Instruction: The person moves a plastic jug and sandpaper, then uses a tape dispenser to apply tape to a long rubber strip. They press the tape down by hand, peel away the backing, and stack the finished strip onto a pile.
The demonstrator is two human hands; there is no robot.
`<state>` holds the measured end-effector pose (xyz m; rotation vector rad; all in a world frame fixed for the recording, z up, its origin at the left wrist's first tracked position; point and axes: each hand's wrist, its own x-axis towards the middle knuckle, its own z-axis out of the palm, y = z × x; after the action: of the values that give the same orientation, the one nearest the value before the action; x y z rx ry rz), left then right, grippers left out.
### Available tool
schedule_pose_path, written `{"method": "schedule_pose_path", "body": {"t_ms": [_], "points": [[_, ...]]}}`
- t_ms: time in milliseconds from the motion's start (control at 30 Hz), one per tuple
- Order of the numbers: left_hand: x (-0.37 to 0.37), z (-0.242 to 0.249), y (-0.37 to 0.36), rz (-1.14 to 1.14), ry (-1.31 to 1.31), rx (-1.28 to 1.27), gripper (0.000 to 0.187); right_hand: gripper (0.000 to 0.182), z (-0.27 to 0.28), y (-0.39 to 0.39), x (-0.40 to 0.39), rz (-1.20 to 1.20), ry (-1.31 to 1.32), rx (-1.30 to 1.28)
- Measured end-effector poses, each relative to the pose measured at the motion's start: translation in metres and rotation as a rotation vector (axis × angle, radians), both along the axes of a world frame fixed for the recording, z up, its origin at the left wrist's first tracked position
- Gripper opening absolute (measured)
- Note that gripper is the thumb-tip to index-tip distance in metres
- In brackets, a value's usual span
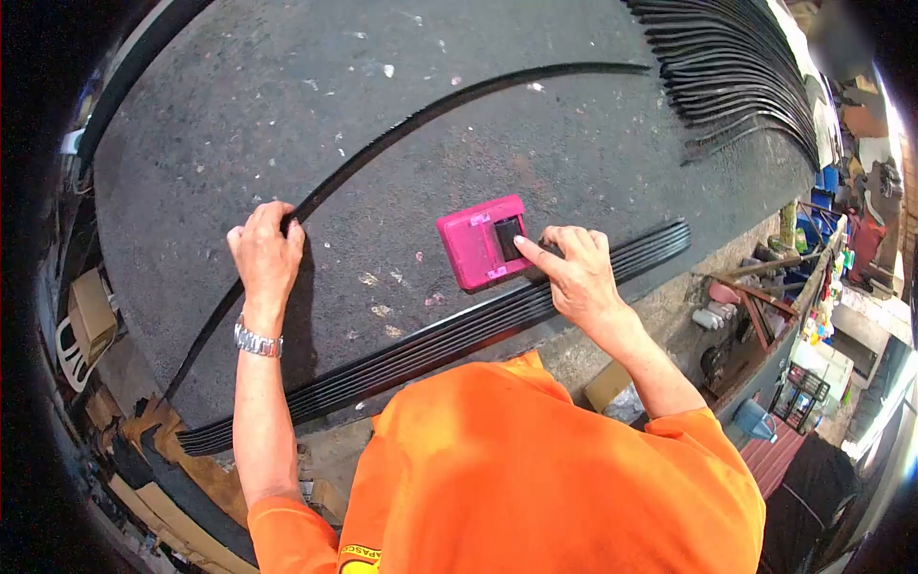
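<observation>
My left hand (266, 244) is closed around a long, thin black strip (382, 143), which looks like rubber. The strip curves from the table's lower left corner up to the far right. My right hand (580, 273) has its index finger stretched out, with the tip touching a black square piece (509, 239). That piece sits in a flat pink plastic case (469, 253) lying on the dark table (210, 143). The thumb of my right hand is mostly hidden. Along the near edge, passing under both forearms, lies a row of several black strips (430, 351) side by side.
A thick bundle of black strips (727, 72) hangs over the table's far right side. Left of the table are a cardboard box (91, 314) and a white chair (69, 359). Wooden bars (755, 316), a blue bucket (755, 419) and clutter stand on the right.
</observation>
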<state>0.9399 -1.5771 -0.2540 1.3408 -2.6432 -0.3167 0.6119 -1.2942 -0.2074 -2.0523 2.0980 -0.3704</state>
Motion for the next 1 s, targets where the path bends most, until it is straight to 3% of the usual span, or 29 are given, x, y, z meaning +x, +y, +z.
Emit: {"method": "schedule_pose_path", "body": {"t_ms": [167,267,467,700,800,867,1000], "points": [[0.002,-0.004,0.001,0.041,0.062,-0.053,0.016,0.060,-0.005,-0.034,-0.022,-0.157,-0.072,-0.122],[0.002,-0.005,0.000,0.073,0.081,-0.028,0.017,0.083,-0.048,-0.081,-0.054,-0.315,0.026,-0.129],[0.011,0.006,-0.017,0.171,0.054,0.032,0.017,0.092,-0.085,-0.181,-0.075,-0.443,0.001,-0.117],[0.031,-0.005,-0.034,0.228,0.077,-0.085,0.015,0.093,-0.079,-0.278,-0.052,-0.263,-0.086,-0.136],[0.029,-0.009,-0.024,0.207,0.076,-0.116,0.016,0.094,-0.075,-0.269,-0.011,-0.015,-0.083,-0.207],[0.026,-0.009,-0.020,0.220,0.073,-0.116,0.016,0.092,-0.064,-0.254,0.023,0.082,-0.080,-0.070],[0.024,-0.006,-0.018,0.228,0.050,-0.100,0.016,0.088,-0.066,-0.242,0.062,0.228,-0.013,-0.098]]}}
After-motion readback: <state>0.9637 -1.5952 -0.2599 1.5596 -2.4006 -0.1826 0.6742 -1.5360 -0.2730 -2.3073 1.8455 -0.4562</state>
